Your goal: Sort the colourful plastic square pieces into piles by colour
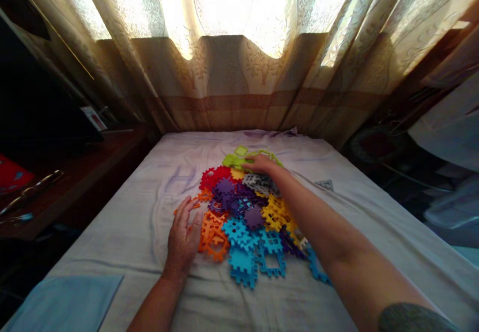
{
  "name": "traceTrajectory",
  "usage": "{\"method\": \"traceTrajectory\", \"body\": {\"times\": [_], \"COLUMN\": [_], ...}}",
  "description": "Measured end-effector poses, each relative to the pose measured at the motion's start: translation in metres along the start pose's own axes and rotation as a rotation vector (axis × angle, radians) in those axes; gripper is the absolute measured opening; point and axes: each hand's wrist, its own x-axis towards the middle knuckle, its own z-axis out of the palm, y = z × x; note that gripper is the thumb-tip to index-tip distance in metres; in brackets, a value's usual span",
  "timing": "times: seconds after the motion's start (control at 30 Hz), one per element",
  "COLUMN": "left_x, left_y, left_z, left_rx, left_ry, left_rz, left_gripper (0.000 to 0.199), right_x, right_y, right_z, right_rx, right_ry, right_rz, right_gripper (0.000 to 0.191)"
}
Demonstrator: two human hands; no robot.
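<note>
Interlocking plastic building pieces with notched edges lie in a colour-sorted heap on the sheet. My right hand (261,164) reaches across to the far side, its fingers stretched out over the lime green pieces (234,161) and touching them. My left hand (182,237) rests at the near left with fingers apart, beside the orange pieces (214,230). Red pieces (215,177) and purple pieces (225,192) lie between the hands. Light blue pieces (241,259) are nearest me. Yellow pieces (275,213) and grey pieces (260,183) are partly hidden by my right forearm.
A wrinkled pale sheet (123,227) covers the surface. One grey piece (325,185) lies apart at the right. A blue cloth (71,302) covers the near left corner. Curtains (232,73) hang behind, and a dark wooden cabinet (127,145) stands at the left.
</note>
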Motion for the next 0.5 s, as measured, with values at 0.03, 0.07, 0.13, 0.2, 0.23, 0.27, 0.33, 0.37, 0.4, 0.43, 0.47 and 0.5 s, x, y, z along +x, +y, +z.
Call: {"method": "traceTrajectory", "body": {"times": [0.03,0.07,0.13,0.2,0.23,0.27,0.33,0.37,0.4,0.43,0.47,0.5], "left_x": [0.000,0.000,0.000,0.001,0.001,0.001,0.001,0.001,0.001,0.001,0.001,0.001], "left_y": [0.000,0.000,0.000,0.000,0.000,0.001,0.003,0.004,0.004,0.005,0.005,0.006], "left_z": [0.000,0.001,0.002,0.002,0.002,0.002,0.001,0.001,0.001,0.001,0.001,0.001], "left_rx": [0.003,0.007,0.015,0.018,0.018,0.017,0.017,0.016,0.017,0.019,0.021,0.024], "left_ry": [0.008,0.016,0.031,0.036,0.036,0.036,0.037,0.034,0.030,0.023,0.020,0.019], "left_rz": [-0.001,-0.003,0.000,0.011,0.014,0.013,0.007,0.005,0.005,0.010,0.017,0.023], "left_gripper": [0.043,0.044,0.044,0.045,0.044,0.044,0.044,0.044,0.044,0.044,0.043,0.043], "right_x": [-0.008,-0.018,-0.041,-0.065,-0.076,-0.086,-0.101,-0.106,-0.110,-0.111,-0.112,-0.113], "right_y": [-0.011,-0.022,-0.045,-0.065,-0.072,-0.078,-0.082,-0.078,-0.072,-0.062,-0.049,-0.033], "right_z": [0.001,0.000,-0.004,-0.013,-0.019,-0.026,-0.042,-0.050,-0.058,-0.065,-0.073,-0.080], "right_rx": [-0.023,-0.033,0.004,0.100,0.141,0.171,0.234,0.267,0.296,0.312,0.305,0.266], "right_ry": [-0.086,-0.162,-0.268,-0.337,-0.338,-0.345,-0.353,-0.353,-0.343,-0.322,-0.287,-0.231], "right_rz": [-0.006,-0.038,-0.149,-0.286,-0.326,-0.345,-0.352,-0.341,-0.318,-0.278,-0.214,-0.127], "right_gripper": [0.038,0.037,0.035,0.035,0.036,0.037,0.037,0.037,0.036,0.036,0.035,0.034]}}
